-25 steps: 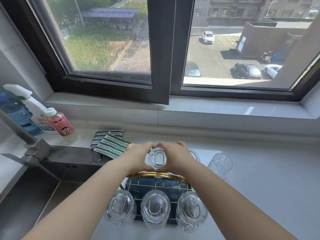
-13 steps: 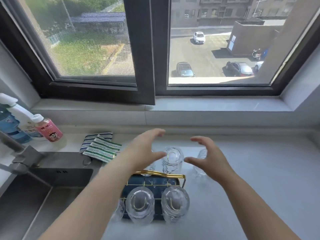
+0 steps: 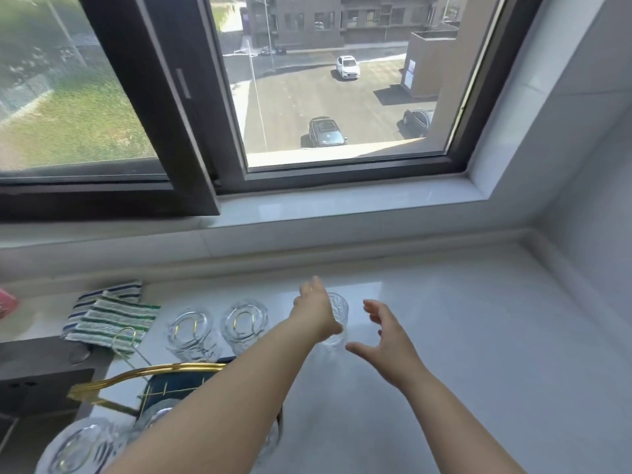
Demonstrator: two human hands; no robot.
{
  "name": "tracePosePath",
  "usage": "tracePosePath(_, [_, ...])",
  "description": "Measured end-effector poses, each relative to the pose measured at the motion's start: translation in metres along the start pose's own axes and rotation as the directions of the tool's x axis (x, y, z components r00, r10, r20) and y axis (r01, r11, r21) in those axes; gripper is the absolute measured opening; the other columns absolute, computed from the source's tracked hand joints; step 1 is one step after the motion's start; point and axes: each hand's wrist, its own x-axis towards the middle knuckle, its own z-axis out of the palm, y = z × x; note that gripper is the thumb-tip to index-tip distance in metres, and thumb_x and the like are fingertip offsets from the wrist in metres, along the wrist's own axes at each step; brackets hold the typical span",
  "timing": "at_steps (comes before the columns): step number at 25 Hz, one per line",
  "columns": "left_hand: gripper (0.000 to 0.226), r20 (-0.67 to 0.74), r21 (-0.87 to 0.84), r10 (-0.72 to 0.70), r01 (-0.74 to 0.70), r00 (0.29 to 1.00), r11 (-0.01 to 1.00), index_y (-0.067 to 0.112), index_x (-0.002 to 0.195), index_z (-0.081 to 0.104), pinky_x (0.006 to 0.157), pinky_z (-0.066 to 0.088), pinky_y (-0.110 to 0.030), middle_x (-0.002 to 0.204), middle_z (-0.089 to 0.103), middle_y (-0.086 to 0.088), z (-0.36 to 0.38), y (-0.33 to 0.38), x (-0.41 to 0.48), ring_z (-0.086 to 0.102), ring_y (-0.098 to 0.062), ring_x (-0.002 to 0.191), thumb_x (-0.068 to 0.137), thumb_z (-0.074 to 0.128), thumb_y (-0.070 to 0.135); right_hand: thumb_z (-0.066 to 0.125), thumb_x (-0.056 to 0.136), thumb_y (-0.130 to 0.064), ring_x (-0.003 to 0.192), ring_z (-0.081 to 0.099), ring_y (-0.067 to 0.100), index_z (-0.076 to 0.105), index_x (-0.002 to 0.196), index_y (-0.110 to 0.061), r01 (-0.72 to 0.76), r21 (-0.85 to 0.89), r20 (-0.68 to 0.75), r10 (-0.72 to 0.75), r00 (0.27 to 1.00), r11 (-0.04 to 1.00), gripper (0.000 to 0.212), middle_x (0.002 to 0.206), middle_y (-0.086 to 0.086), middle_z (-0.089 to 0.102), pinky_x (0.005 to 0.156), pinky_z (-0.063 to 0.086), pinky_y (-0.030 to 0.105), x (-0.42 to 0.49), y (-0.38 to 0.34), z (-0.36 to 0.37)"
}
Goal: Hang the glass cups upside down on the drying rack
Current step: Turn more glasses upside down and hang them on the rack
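One clear glass cup (image 3: 338,319) stands upright on the white counter, right of the rack. My left hand (image 3: 316,309) reaches across and lies against the cup's left side, fingers spread, partly hiding it. To the cup's right my right hand (image 3: 386,333) hovers open, a short gap from the glass. The drying rack (image 3: 150,374) has gold wire and a dark blue tray at the lower left. Two cups (image 3: 189,331) (image 3: 244,321) hang upside down on its far pegs. More inverted cups (image 3: 78,446) sit at its near edge, partly hidden by my left forearm.
A striped green and blue cloth (image 3: 109,313) lies behind the rack. The dark sink edge (image 3: 41,374) is at the far left. A window sill (image 3: 342,203) and wall (image 3: 581,200) bound the counter (image 3: 478,336) at the back and right.
Both hands left the cup on the rack's far peg and moved right to the upright cup on the counter. The view has swung right, pushing the rack to the lower left.
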Motion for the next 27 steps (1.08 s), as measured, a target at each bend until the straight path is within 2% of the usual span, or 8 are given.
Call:
tracePosePath(4, [0.113, 0.082, -0.015, -0.094, 0.096, 0.992, 0.995, 0.013, 0.144, -0.006, 0.101, 0.038, -0.038, 0.153, 0.009, -0.012, 0.01, -0.006, 0.026, 0.032, -0.033, 0.133, 0.07, 0.078, 0.021, 0.076, 0.07, -0.017, 0.127, 0.038, 0.009, 0.027, 0.137, -0.025, -0.037, 0.013, 0.068, 0.036, 0.997, 0.999, 0.083, 0.142, -0.006, 0.039, 0.097, 0.029, 0.021, 0.025, 0.011, 0.011])
tracePosePath(7, [0.1, 0.106, 0.008, -0.044, 0.043, 0.993, 0.999, 0.017, 0.142, 0.013, 0.086, 0.046, -0.035, 0.145, 0.032, -0.01, 0.015, -0.012, 0.038, 0.046, -0.03, 0.121, 0.067, 0.08, 0.017, 0.074, 0.071, -0.017, 0.131, 0.035, 0.01, 0.02, 0.141, -0.025, -0.077, 0.003, 0.128, 0.076, 0.989, 0.997, 0.089, 0.146, -0.007, 0.035, 0.096, 0.029, 0.019, 0.043, 0.019, 0.022])
tracePosePath(9, [0.086, 0.087, 0.012, -0.006, 0.005, 0.996, 1.0, 0.018, 0.134, 0.029, 0.077, 0.047, -0.031, 0.133, 0.047, -0.007, 0.016, -0.015, 0.042, 0.054, -0.026, 0.107, 0.065, 0.078, 0.016, 0.073, 0.07, -0.015, 0.123, 0.041, 0.01, 0.02, 0.141, -0.025, -0.092, 0.005, 0.175, 0.09, 0.98, 0.996, 0.09, 0.143, -0.006, 0.039, 0.091, 0.031, 0.018, 0.051, 0.022, 0.029])
tracePosePath(13, [0.072, 0.077, 0.029, 0.025, -0.027, 0.997, 0.999, 0.019, 0.119, 0.04, 0.07, 0.046, -0.03, 0.117, 0.057, -0.003, 0.008, -0.015, 0.039, 0.054, -0.022, 0.091, 0.057, 0.078, 0.021, 0.075, 0.067, -0.011, 0.12, 0.046, 0.011, 0.03, 0.135, -0.026, -0.111, 0.157, 0.194, 0.08, 0.978, 0.981, 0.082, 0.132, -0.003, 0.049, 0.089, 0.043, 0.02, 0.052, 0.022, 0.032])
tracePosePath(16, [0.067, 0.081, -0.031, 0.099, -0.097, 0.992, 0.995, 0.021, 0.115, 0.041, 0.071, 0.048, -0.031, 0.115, 0.056, -0.001, -0.014, -0.005, 0.025, 0.055, -0.022, 0.09, 0.059, 0.078, 0.025, 0.079, 0.064, -0.01, 0.118, 0.052, 0.01, 0.034, 0.134, -0.029, -0.2, 0.471, 0.246, 0.09, 0.965, 0.859, 0.085, 0.131, -0.006, 0.051, 0.088, 0.048, 0.023, 0.037, 0.017, 0.016])
tracePosePath(20, [0.057, -0.002, -0.295, 0.278, -0.266, 0.961, 0.918, 0.021, 0.105, 0.043, 0.077, 0.054, -0.035, 0.107, 0.055, 0.004, -0.057, 0.001, -0.019, 0.06, -0.016, 0.09, 0.062, 0.08, 0.025, 0.078, 0.067, -0.02, 0.12, 0.055, 0.019, 0.041, 0.132, -0.031, -0.244, 0.766, 0.34, -0.053, 0.939, 0.595, 0.076, 0.13, -0.006, 0.059, 0.098, 0.048, 0.038, 0.006, -0.007, 0.004])
tracePosePath(23, [0.055, -0.071, -0.413, 0.372, -0.367, 0.926, 0.834, 0.023, 0.106, 0.043, 0.069, 0.055, -0.019, 0.107, 0.053, 0.01, -0.083, -0.011, -0.063, 0.06, -0.003, 0.092, 0.064, 0.079, 0.021, 0.076, 0.069, -0.039, 0.123, 0.051, 0.034, 0.043, 0.133, -0.027, -0.257, 0.874, 0.352, -0.174, 0.92, 0.412, 0.073, 0.136, 0.006, 0.055, 0.095, 0.049, 0.044, -0.013, -0.042, 0.005])
tracePosePath(27, [0.058, -0.198, -0.334, 0.401, -0.446, 0.894, 0.831, 0.032, 0.106, 0.04, 0.08, 0.051, -0.022, 0.109, 0.051, 0.015, -0.102, -0.045, -0.115, 0.05, 0.005, 0.103, 0.062, 0.079, 0.029, 0.067, 0.079, -0.036, 0.12, 0.054, 0.034, 0.043, 0.132, -0.026, -0.139, 0.862, 0.291, -0.251, 0.923, 0.488, 0.059, 0.132, 0.009, 0.056, 0.09, 0.051, 0.036, -0.031, -0.095, 0.013])
